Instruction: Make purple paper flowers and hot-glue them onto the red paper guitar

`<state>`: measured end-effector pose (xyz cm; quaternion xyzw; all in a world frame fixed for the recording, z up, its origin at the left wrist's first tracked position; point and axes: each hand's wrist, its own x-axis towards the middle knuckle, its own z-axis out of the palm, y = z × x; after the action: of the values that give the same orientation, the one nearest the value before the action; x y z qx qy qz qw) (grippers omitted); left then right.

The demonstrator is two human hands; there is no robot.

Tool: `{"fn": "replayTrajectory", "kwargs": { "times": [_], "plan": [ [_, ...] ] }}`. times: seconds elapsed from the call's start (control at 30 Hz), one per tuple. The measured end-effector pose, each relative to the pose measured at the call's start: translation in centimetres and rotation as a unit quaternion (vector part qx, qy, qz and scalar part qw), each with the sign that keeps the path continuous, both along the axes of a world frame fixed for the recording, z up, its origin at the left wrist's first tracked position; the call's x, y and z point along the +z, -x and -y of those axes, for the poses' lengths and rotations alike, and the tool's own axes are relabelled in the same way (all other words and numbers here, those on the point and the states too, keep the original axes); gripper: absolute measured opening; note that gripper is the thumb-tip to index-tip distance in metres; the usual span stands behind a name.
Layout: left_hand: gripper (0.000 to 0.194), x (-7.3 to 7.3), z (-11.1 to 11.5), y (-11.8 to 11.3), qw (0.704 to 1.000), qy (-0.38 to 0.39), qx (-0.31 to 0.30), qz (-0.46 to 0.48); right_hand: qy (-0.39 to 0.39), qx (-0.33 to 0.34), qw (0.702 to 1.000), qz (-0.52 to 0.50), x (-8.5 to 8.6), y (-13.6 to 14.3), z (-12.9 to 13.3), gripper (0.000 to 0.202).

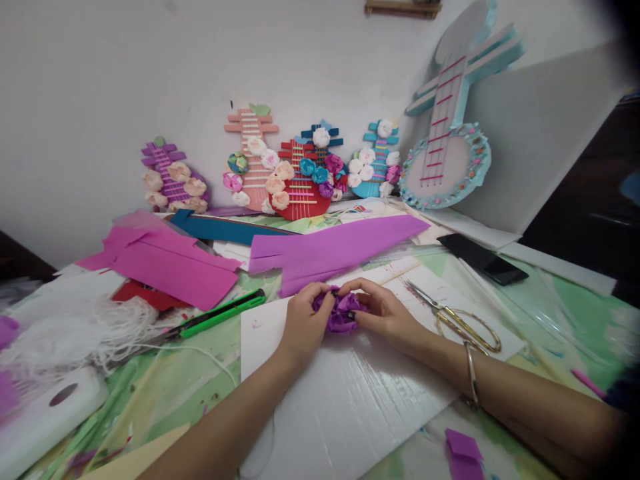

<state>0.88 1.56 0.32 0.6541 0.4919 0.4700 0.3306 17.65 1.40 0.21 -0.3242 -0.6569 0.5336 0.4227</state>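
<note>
A purple crepe paper flower (342,319) is pinched between both hands, just above a white board (340,400). My left hand (309,317) grips its left side, thumb and fingers closed on the petals. From the other side my right hand (377,308) holds it, thumb at the front and index finger on top. Part of the flower is hidden behind the fingers. Gold-handled scissors (453,317) lie to the right of my right hand. Behind the hands a long sheet of purple crepe paper (330,250) is spread out.
A green box cutter (223,313), white string (95,327) and magenta paper (170,257) lie at left. Folded purple pieces (464,453) sit front right, a black phone (483,258) back right. Decorated paper instruments, including a red one (300,203) and a large pale-blue one (445,157), lean along the wall.
</note>
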Motion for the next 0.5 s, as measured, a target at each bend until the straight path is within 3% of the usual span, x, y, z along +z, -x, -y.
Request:
{"fn": "replayTrajectory", "kwargs": {
  "times": [0.17,0.5],
  "plan": [
    [0.014,0.14,0.05,0.0,1.0,-0.007,0.002,-0.009,0.026,-0.028,0.999,-0.013,0.29,0.03,0.03,0.017],
    [0.012,0.37,0.34,-0.18,0.999,-0.005,-0.038,-0.026,-0.011,-0.1,0.995,-0.022,0.22,0.19,-0.19,0.007]
  ]
}}
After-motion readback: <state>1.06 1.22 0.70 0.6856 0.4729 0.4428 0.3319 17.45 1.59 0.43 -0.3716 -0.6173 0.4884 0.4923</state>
